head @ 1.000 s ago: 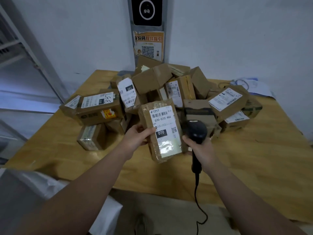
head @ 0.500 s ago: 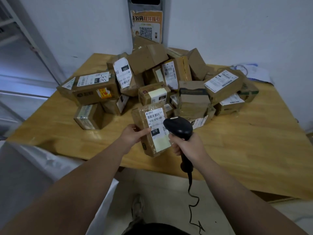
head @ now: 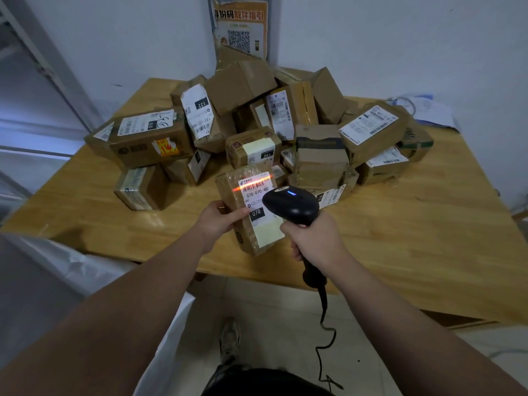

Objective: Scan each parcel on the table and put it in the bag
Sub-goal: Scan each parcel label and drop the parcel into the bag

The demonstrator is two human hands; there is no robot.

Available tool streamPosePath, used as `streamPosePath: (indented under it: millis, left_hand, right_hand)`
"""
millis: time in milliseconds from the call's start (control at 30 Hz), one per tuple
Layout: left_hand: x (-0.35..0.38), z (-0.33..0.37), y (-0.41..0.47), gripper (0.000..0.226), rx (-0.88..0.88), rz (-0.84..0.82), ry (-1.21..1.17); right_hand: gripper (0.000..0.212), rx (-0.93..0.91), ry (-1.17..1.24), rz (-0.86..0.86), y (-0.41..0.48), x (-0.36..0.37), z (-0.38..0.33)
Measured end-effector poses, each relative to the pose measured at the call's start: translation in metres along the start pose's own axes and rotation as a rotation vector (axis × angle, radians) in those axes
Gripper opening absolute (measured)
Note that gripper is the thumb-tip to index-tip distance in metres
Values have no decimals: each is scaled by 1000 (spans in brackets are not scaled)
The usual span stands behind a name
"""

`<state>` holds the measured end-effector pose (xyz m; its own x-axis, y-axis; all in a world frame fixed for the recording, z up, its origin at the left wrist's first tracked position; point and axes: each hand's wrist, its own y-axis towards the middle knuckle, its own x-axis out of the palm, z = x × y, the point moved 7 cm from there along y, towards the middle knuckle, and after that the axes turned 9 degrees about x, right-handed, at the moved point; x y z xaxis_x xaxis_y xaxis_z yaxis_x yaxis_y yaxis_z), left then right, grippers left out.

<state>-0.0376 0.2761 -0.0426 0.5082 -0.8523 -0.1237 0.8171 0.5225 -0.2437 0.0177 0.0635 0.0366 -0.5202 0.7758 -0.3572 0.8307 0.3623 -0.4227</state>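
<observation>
Left hand: fingers clamped on left edge of parcel, held over near side of table. Label reads "070-070-A80", black tag "070".

Right hand: fingers wrapped round black scanner. Red beam lies across the barcode. Scanner head hides label's right edge.

Pile behind: tags "122", "150", "010"; finer print unreadable.

White bag lower left, cut off.

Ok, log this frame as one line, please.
step: scan | left hand: holds parcel 070 | right hand: grips scanner | red beam: across barcode | bag: parcel not yet in
</observation>
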Motion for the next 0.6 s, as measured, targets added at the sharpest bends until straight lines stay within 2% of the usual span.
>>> streamPosePath:
  millis: [233, 367, 467, 533, 600]
  left_hand:
    - [2, 0, -1, 47, -10, 7, -2]
    - [3, 2, -4, 29, -13, 16, -19]
    - [2, 3, -10, 25, -10, 45, -54]
    - [-2, 3, -17, 29, -8, 78, -71]
    - [-8, 1, -24, 45, -8, 105, -86]
  right_hand:
    - [10, 12, 5, -10, 2, -1, 4]
    - [11, 16, 33, -31, 2, 0, 5]
    - [15, 16, 80, -53, 1, 3, 5]
    - [17, 9, 82, -75, 0, 8, 5]
    - [17, 3, 82, -105, -3, 16, 4]
